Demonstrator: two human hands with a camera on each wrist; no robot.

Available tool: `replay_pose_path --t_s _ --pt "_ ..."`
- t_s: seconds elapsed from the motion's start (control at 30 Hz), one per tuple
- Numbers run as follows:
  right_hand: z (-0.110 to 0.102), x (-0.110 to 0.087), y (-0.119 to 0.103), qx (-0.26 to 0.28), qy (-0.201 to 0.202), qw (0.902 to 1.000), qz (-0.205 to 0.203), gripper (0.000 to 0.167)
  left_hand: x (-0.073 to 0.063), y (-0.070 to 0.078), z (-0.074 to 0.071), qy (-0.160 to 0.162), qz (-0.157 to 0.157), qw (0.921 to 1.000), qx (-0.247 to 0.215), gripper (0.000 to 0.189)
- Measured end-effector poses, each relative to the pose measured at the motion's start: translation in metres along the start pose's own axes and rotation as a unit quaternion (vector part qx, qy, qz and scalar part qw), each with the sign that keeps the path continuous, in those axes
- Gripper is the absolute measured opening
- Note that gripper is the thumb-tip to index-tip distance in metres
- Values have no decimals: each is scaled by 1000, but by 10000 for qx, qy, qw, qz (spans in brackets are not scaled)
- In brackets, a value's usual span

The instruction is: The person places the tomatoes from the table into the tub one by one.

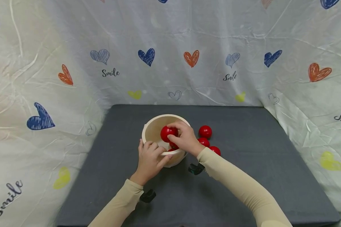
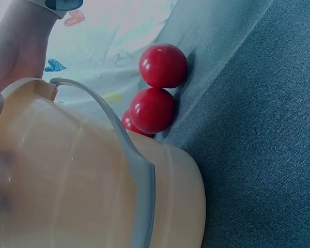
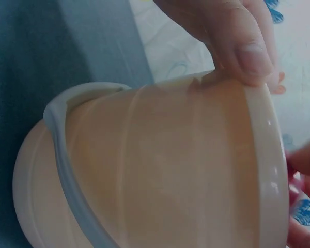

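Observation:
A cream plastic bucket [image 1: 174,160] with a grey handle [image 2: 143,178] stands on the dark table, its mouth tipped slightly toward the head camera. My left hand [image 1: 151,160] grips the near-left rim, thumb outside and fingers over the edge. Over the bucket's mouth my right hand [image 1: 185,137] pinches a shiny red ball [image 1: 166,134] between thumb and fingers. Below it, more red balls [image 1: 173,145] show inside the bucket, partly hidden by the hand and rim. In the right wrist view only a sliver of the held ball [image 3: 295,188] appears past the rim.
Three red balls lie on the table right of the bucket: a far one [image 1: 205,131], a middle one [image 1: 204,142] and a near one [image 1: 215,150] beside the right forearm. The dark grey tabletop [image 1: 244,176] meets a white curtain [image 1: 210,31] printed with hearts.

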State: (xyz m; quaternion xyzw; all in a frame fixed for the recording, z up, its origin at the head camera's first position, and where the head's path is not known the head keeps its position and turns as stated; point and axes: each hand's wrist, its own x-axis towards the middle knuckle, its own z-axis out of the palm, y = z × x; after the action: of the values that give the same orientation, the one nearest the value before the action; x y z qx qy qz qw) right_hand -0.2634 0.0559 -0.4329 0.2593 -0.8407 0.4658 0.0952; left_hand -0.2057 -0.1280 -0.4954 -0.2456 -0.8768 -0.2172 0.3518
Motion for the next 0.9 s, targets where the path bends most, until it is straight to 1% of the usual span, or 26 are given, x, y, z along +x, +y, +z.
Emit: replay_pose_path --t_s 0.2,0.37,0.43,0.53,0.6,0.7,0.9 --pt "4 -1 -1 -111 94 9999 75 29 0 0 1 92 35 9999 58 68" --pt "8 -2 2 -289 193 9994 -48 28 -1 1 1 65 26 10000 37 67" --pt "10 -2 3 -381 232 9989 -150 28 -1 1 0 58 27 10000 20 59" --pt "12 -2 3 -469 285 9982 -228 27 0 1 -1 60 15 10000 12 38" --pt "12 -2 3 -485 325 9980 -235 27 0 1 0 44 -7 10000 22 27" --pt "13 -2 3 -460 366 9980 -226 27 0 1 1 38 -27 10000 43 23" --pt "12 -4 4 -401 461 9978 -263 27 0 2 0 2 -59 10000 26 23"
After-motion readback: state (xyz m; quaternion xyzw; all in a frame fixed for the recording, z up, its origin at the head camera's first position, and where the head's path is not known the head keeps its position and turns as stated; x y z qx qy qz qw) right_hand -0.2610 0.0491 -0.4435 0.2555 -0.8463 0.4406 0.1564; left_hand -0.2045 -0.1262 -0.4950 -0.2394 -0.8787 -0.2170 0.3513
